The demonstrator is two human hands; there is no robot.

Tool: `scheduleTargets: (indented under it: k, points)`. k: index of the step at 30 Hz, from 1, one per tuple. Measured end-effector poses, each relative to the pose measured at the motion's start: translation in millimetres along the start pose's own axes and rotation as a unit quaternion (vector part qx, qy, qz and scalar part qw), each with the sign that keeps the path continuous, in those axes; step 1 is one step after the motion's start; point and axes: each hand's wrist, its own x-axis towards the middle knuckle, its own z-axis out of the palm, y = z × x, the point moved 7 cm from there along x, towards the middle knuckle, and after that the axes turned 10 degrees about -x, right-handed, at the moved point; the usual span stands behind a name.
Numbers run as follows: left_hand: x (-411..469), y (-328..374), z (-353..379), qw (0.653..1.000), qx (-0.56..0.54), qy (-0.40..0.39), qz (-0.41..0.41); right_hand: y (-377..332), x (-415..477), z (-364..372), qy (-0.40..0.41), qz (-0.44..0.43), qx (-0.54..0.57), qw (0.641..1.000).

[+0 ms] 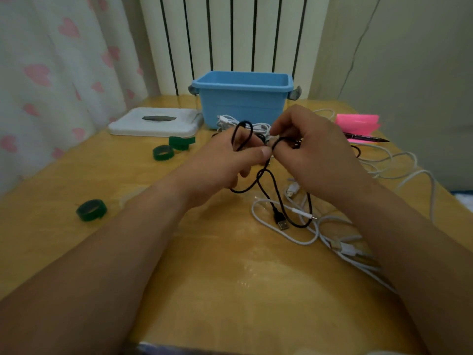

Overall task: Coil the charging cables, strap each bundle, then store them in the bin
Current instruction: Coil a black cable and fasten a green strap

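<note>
The yellow tabletop (217, 278) carried a blue bin (242, 106) at its far edge. Left of the bin lay a white lid (153, 123) and green strap rolls (163, 152). Right of it lay a pink pad (358, 124) and a pen (366, 137), and in front of it, loose white cables (281, 233).

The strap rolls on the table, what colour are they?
Dark green strap rolls, clearest in the head view.

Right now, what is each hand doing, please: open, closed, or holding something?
Left hand: closed, pinching the black cable.
Right hand: closed, pinching the same black cable.
</note>
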Motion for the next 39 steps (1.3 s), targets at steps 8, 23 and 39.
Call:
scheduleTargets:
  k: [8,23,39]
  points:
    - [-8,10,19,0.991,0.109,-0.052,0.059,-9,-3,11,-0.032,0.031,0.052,0.998]
    - [-5,-4,-22,0.94,-0.3,0.162,0.009,11,0,15,-0.061,0.043,-0.009,0.997]
    - [3,1,-2,0.918,-0.374,0.112,0.072,-4,-5,23,-0.063,-0.004,-0.081,0.995]
